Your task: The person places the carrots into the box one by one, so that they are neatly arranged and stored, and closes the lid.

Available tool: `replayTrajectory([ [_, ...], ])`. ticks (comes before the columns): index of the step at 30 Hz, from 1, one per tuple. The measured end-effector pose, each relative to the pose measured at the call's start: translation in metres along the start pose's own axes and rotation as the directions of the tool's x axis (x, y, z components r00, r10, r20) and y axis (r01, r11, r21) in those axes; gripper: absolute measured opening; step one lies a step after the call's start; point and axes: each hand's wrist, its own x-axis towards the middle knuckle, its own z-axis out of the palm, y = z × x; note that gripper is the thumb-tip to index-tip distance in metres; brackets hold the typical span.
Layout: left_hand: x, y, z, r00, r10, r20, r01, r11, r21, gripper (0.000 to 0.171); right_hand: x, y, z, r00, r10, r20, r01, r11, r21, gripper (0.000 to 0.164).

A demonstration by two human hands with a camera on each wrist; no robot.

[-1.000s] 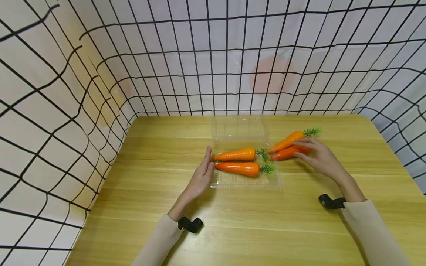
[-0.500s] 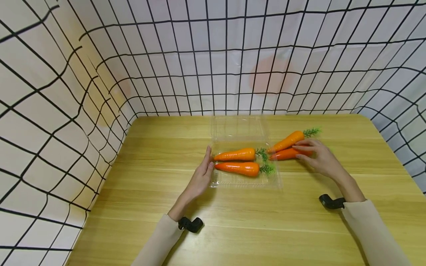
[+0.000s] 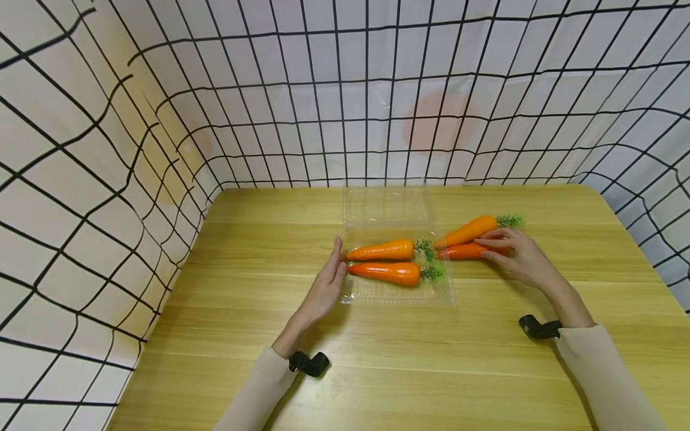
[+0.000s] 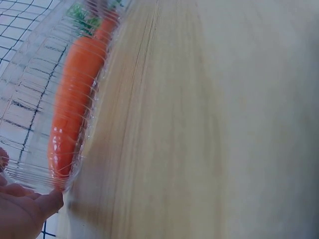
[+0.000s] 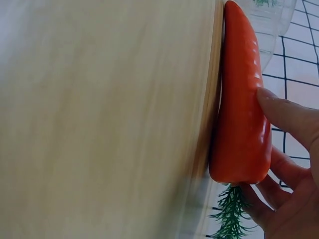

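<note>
A clear plastic clamshell box (image 3: 399, 294) lies with its lid up on the table. Two orange carrots with green tops are in it, a far carrot (image 3: 383, 250) and a near carrot (image 3: 385, 273). My left hand (image 3: 324, 287) rests against the box's left end, fingers extended; its thumb (image 4: 47, 203) touches the plastic. To the right of the box, my right hand (image 3: 520, 257) pinches a red-orange carrot (image 5: 241, 109) near its thick end, thumb on one side, fingers on the other. Just behind it lies another orange carrot (image 3: 469, 232).
The open lid (image 3: 388, 206) points toward the back edge of the wooden table (image 3: 431, 371). A white curtain with a black grid (image 3: 334, 96) stands behind and on both sides. The carrot tips at right lie close to the box's right side.
My right hand has shifted slightly right with the red-orange carrot. The orange carrot behind it has moved a little right and toward me. The left hand and the box have stayed put.
</note>
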Motion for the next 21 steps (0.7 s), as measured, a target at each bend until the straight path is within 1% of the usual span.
replayTrajectory([
  [3,0.0004,0.0011,-0.0001,1.000,0.001,-0.003,-0.001,1.000,0.000,0.061,-0.0014,0.0000,-0.0015,1.000,0.012,0.007,-0.012,1.000,0.015,0.030],
  [9,0.0014,0.0006,-0.0002,1.000,-0.007,-0.003,0.007,1.000,0.003,0.061,-0.0012,-0.0006,-0.0032,0.999,0.033,0.036,-0.034,0.999,0.004,0.029],
  [13,0.0010,0.0005,0.0000,1.000,-0.003,-0.003,0.003,1.000,-0.001,0.061,-0.0011,-0.0004,-0.0052,0.999,0.026,0.045,-0.025,1.000,-0.012,0.028],
  [17,0.0011,-0.0005,0.0003,1.000,0.000,-0.003,0.000,1.000,-0.003,0.061,-0.0026,0.0012,-0.0070,0.998,0.018,0.066,-0.017,1.000,-0.006,0.030],
  [21,0.0012,-0.0001,-0.0002,1.000,-0.005,-0.001,0.005,1.000,0.001,0.061,-0.0044,0.0022,-0.0084,0.994,0.046,0.095,-0.048,0.999,0.018,0.032],
])
